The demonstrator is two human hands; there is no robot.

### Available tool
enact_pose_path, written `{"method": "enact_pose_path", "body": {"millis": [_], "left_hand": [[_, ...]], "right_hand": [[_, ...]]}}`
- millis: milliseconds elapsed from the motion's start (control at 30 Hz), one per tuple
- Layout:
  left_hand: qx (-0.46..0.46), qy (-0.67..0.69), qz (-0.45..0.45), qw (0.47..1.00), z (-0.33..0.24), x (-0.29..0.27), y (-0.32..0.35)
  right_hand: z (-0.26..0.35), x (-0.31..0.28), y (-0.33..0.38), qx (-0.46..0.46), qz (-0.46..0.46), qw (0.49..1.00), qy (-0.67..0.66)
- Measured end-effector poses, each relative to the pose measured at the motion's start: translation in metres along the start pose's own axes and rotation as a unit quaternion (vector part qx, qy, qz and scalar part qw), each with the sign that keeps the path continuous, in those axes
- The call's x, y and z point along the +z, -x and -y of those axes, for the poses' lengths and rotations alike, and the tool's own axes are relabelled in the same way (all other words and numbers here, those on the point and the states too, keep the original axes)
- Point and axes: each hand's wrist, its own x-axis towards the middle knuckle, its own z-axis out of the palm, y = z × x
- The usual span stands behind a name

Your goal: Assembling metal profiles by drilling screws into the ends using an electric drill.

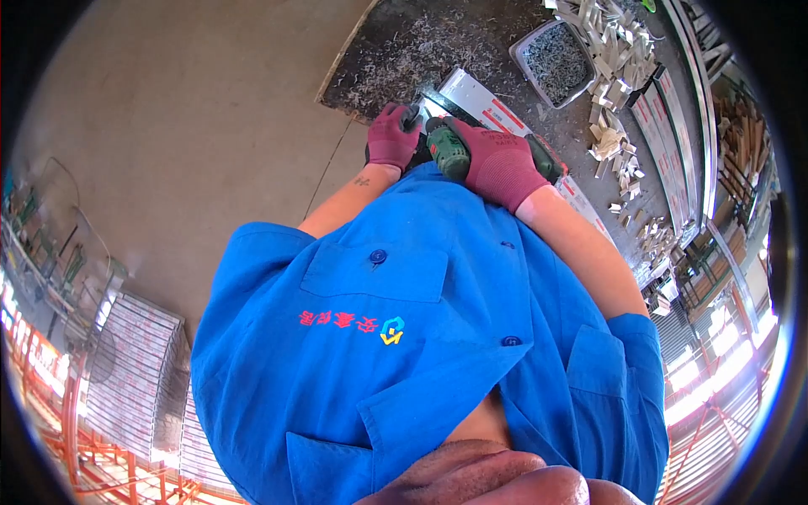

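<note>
Dark bench top (404,46) in front of you, littered with pale metal shavings; its light-edged left side stops above a brown-grey floor (194,126), and a thin dark seam runs across that floor. Your right hand (502,164), maroon glove, is closed around a green power drill (449,150), front end pointing left, just beside your left hand. Left hand (393,136), same glove, has fingers curled near the drill's tip; can't tell if it grips anything. A silvery profile (484,103) with red-and-white film lies on the bench, running from just past your hands toward near right, partly under your right hand. Far right of it: clear-walled tub (534,82) of small grey metal bits, then a heap of metal offcuts (619,71). Long strips (665,143) lie farther right. Room edges: wrapped stack (135,370) and orange framework (71,421) near left, bright openings near right.
</note>
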Motion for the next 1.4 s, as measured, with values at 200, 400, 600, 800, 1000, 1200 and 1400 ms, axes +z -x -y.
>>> {"method": "enact_pose_path", "body": {"millis": [200, 400, 600, 800, 1000, 1200, 1400], "left_hand": [[0.000, -0.002, 0.012, 1.000, 0.000, -0.003, 0.001], [-0.002, -0.017, 0.011, 1.000, 0.000, -0.001, 0.001], [-0.004, -0.012, 0.003, 1.000, 0.002, 0.001, 0.002], [0.004, -0.012, -0.005, 1.000, 0.004, 0.002, 0.002], [0.002, -0.007, -0.023, 1.000, 0.008, 0.007, 0.003], [-0.015, 0.014, -0.005, 1.000, 0.004, 0.004, 0.002], [-0.007, -0.002, -0.029, 1.000, 0.002, 0.005, 0.004]], "right_hand": [[0.006, -0.005, 0.000, 0.004, 0.006, 1.000, 0.010], [0.007, -0.002, 0.003, 0.000, 0.000, 0.999, 0.032], [0.008, -0.005, 0.003, 0.007, 0.024, 0.999, 0.041], [0.004, -0.001, 0.003, -0.015, -0.006, 0.999, 0.037], [-0.002, 0.000, 0.001, -0.029, -0.008, 0.998, 0.049], [-0.005, 0.005, -0.006, -0.033, -0.001, 0.995, 0.090], [-0.007, 0.003, -0.010, -0.045, -0.006, 0.994, 0.102]]}}
